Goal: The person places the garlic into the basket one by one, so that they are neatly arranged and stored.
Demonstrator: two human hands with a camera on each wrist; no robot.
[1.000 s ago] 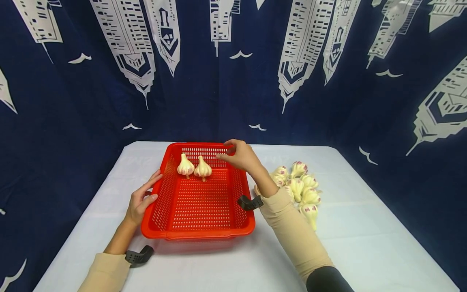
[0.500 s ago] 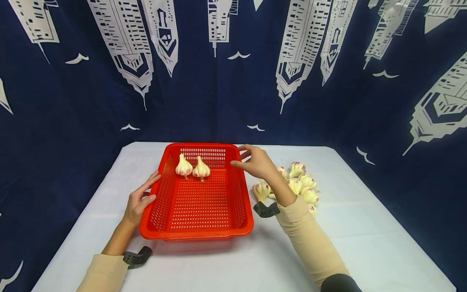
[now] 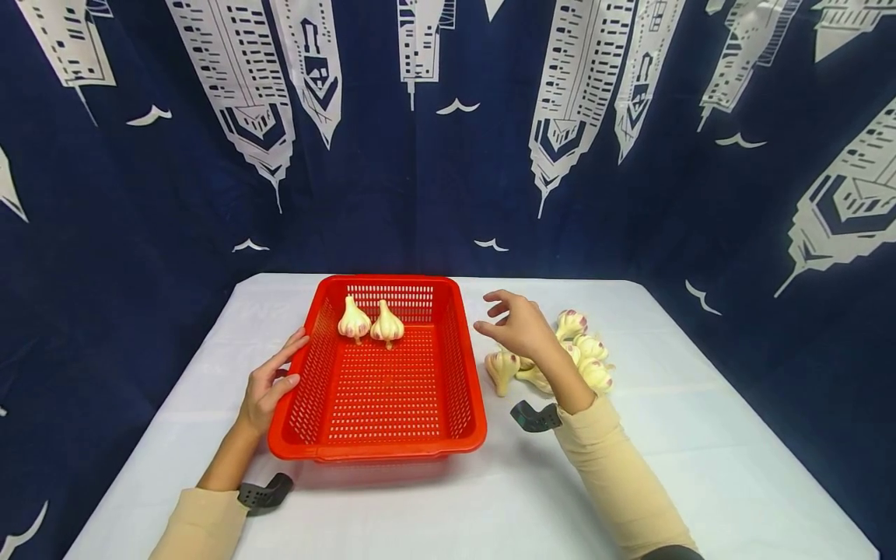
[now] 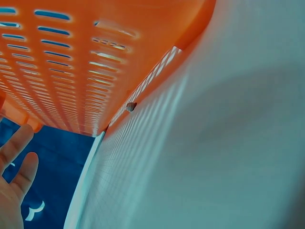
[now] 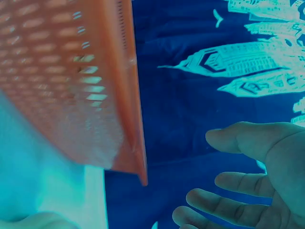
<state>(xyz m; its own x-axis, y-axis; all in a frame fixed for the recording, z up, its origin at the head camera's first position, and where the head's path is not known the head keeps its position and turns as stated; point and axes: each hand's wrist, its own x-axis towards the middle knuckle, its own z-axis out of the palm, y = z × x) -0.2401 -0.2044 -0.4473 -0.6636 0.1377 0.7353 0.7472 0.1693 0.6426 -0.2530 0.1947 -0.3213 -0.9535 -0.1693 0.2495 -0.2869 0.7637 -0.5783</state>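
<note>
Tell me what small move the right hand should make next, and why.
Probably lower the right hand toward the garlic bulb nearest the red plastic basket: that hand is empty with fingers apart, and this bulb lies close by outside, while two others sit inside.

Bright, even light lays soft shadows on the worktop [image 3: 392,521] in the head view, while both wrist views look dimmer and teal-tinted, the right one blurring the red basket [image 5: 112,71].
</note>
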